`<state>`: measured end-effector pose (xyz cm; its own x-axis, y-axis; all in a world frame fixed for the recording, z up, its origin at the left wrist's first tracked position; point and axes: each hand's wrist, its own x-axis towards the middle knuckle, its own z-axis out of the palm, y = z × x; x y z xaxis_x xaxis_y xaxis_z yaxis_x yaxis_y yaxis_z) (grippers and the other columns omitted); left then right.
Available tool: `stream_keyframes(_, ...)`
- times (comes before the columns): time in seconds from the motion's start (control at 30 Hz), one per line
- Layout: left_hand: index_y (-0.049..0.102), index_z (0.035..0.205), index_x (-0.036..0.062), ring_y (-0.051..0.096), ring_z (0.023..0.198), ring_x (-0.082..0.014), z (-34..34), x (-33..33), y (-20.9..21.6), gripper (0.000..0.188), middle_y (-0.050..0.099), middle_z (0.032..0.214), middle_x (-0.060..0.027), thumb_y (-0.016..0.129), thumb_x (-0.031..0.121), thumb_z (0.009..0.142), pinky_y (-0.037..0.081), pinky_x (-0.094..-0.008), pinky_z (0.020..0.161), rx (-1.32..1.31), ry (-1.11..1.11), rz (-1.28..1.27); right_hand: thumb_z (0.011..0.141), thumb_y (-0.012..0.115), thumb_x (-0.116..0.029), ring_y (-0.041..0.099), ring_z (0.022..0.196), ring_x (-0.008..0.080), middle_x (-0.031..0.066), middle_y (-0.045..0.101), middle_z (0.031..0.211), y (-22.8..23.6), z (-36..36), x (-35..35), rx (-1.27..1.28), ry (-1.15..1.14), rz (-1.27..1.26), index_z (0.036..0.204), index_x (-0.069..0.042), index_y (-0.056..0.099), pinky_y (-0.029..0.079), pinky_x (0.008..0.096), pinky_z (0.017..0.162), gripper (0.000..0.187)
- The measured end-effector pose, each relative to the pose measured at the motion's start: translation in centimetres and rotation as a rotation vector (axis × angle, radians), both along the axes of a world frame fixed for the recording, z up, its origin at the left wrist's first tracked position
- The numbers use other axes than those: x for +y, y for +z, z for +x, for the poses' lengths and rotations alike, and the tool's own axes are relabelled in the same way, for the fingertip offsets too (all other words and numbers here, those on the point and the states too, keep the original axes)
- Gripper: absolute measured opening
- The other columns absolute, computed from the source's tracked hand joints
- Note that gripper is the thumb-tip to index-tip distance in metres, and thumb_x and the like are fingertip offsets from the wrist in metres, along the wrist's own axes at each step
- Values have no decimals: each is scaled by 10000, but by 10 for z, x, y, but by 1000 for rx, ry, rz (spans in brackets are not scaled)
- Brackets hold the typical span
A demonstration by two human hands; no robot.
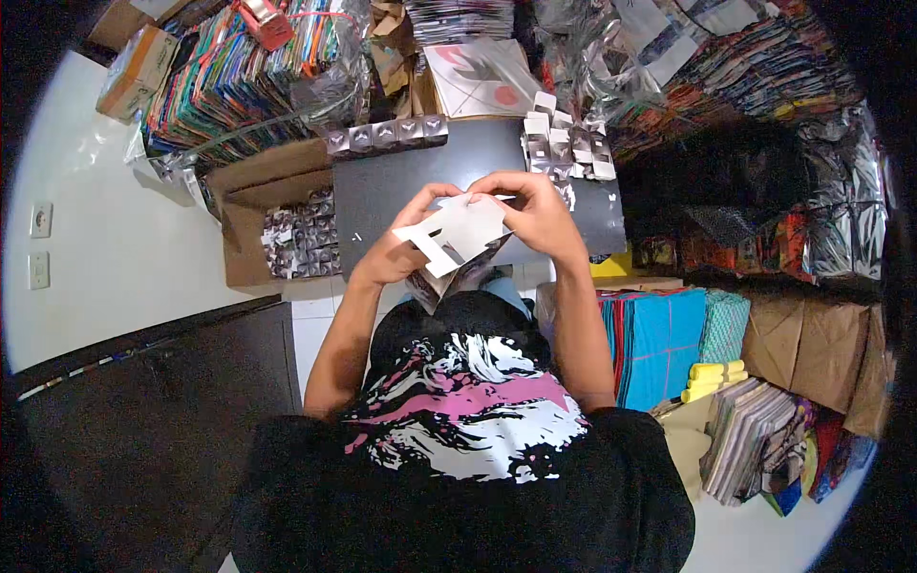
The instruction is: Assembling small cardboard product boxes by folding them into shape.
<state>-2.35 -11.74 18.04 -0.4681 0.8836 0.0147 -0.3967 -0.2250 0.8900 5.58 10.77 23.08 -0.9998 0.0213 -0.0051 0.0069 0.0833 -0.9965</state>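
Between my two hands is a small carton [457,232], partly folded, its white inner side turned up and a dark printed side hanging below. My left hand [396,243] grips its left side, fingers curled round the card. On the far edge, my right hand [530,210] pinches the card near a flap, fingertips partly hidden behind it. Both hands hold it above the near edge of a dark grey table [485,153]. A row of small closed boxes [387,137] lines the table's far left. Several open white-flapped cartons [568,143] are piled at its far right.
Left of the table, a cardboard box [250,237] holds many small dark boxes [304,234]. Stacks of colourful packets [253,81] and a red tape dispenser [265,21] stand at the back left. Blue folded bundles [661,346], yellow rolls [714,377] and brown packages [807,349] sit at right.
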Motion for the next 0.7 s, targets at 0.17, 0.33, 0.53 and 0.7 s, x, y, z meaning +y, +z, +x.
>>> stream_keyframes(0.17,331,1463,94,652,1022,-124,-1,-2,2,880,684,1170,-71,843,139,749,514,-265,861,7,-31,-20,952,716,-89,667,852,75,47,757,926,-2,-2,4,36,43,19,1012,26,769,573,271,742,140)
stream_keyframes(0.33,309,1460,107,649,976,-128,3,-3,0,912,686,1094,-59,854,155,729,505,-256,829,-19,-50,34,920,750,-62,673,838,80,40,752,903,-4,-2,2,19,20,-39,987,26,773,558,254,722,113)
stream_keyframes(0.53,288,1484,114,646,1015,-141,2,-1,-4,1028,680,1133,-67,892,213,659,506,-278,867,33,-43,38,885,768,-68,669,796,96,56,751,892,-6,-2,-5,60,-53,-174,934,29,762,531,251,720,109)
stream_keyframes(0.7,303,1477,131,645,1076,-157,2,-1,1,970,666,1210,-90,886,192,705,508,-294,920,-11,-26,64,900,764,-85,673,791,103,61,751,877,-12,-2,-7,16,-95,-234,923,21,758,529,252,724,108)
